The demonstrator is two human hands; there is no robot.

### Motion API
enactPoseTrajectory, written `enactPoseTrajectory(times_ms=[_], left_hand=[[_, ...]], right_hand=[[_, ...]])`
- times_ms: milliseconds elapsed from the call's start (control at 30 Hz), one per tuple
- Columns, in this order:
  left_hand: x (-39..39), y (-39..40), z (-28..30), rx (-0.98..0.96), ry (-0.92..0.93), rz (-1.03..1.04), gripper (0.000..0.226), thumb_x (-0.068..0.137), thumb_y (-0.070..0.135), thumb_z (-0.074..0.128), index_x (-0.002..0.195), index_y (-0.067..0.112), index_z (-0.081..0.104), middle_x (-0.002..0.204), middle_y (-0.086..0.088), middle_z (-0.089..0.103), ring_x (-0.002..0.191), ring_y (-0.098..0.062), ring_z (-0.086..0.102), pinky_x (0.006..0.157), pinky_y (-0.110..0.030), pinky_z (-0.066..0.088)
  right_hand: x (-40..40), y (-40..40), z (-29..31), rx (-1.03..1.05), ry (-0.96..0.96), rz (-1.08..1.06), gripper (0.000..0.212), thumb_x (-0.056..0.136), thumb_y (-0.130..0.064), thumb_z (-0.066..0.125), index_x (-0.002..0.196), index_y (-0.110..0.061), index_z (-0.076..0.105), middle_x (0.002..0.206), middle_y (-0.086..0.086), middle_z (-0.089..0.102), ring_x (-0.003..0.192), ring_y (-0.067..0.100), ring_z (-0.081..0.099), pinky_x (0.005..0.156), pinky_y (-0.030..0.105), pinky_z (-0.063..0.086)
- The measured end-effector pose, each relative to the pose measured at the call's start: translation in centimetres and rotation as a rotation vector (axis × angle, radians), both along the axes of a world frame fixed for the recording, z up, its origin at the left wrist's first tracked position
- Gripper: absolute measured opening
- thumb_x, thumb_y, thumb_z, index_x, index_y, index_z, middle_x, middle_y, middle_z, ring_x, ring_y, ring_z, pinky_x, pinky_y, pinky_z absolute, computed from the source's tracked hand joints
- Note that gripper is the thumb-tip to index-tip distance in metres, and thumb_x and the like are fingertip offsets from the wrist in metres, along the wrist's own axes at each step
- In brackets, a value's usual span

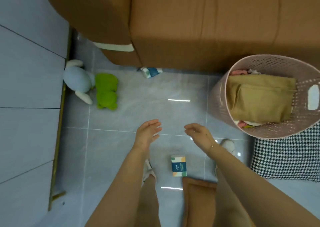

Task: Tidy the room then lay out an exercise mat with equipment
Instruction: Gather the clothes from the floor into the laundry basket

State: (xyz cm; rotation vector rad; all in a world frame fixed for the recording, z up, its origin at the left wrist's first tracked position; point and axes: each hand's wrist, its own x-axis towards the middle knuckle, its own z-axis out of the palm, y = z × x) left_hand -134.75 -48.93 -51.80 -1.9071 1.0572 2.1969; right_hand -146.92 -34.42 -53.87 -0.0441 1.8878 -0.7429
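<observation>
1. My left hand (147,133) and right hand (197,133) hover over the floor (155,91) — fingers loosely spread, holding nothing.
2. A tissue pack (178,165) lies between my feet — the pink basket (225,95) stands right.

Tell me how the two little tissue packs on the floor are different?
The near tissue pack lies flat between the person's feet, its full printed face showing; the far tissue pack lies against the brown sofa base, with less of its face showing. The near pack looks neat and boxy; the far one looks crumpled at one end. The near pack is closer to both hands. Both share the same white, blue and green wrapper.
</observation>
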Motion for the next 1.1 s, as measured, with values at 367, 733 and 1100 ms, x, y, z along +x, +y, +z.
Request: enactPoseTrajectory(times_ms=[367,733,1100], left_hand=[[17.1,-18.9,2.0,-0.120,-0.093,0.130,0.017,0.093,0.006,0.052,0.108,0.012,0.058,0.109,-0.007,0.064,0.093,-0.017,0.062,0.083,-0.028,0.046],[15.3,-26.0,-2.2,0.067,-0.054,0.184,0.022,0.095,0.010,0.050,0.116,0.011,0.057,0.116,-0.007,0.063,0.108,-0.022,0.059,0.095,-0.035,0.043],[8.5,-36.9,-13.8,-0.041,-0.199,0.464,0.031,0.091,-0.001,0.054,0.121,0.009,0.053,0.113,-0.009,0.057,0.100,-0.021,0.058,0.080,-0.025,0.048]], right_hand=[[11.8,-20.6,3.4,-0.084,-0.129,0.024,0.023,0.092,-0.007,0.052,0.110,-0.008,0.066,0.106,0.009,0.065,0.097,0.018,0.058,0.069,0.012,0.042],[10.3,-31.5,-1.9,-0.043,-0.099,0.182,0.018,0.088,-0.001,0.055,0.094,-0.010,0.069,0.092,0.007,0.063,0.088,0.017,0.057,0.071,0.009,0.044],[7.3,-40.1,-13.7,0.179,-0.106,0.269,0.015,0.084,-0.011,0.064,0.099,-0.013,0.064,0.094,0.006,0.060,0.075,0.013,0.054,0.058,0.011,0.041]])
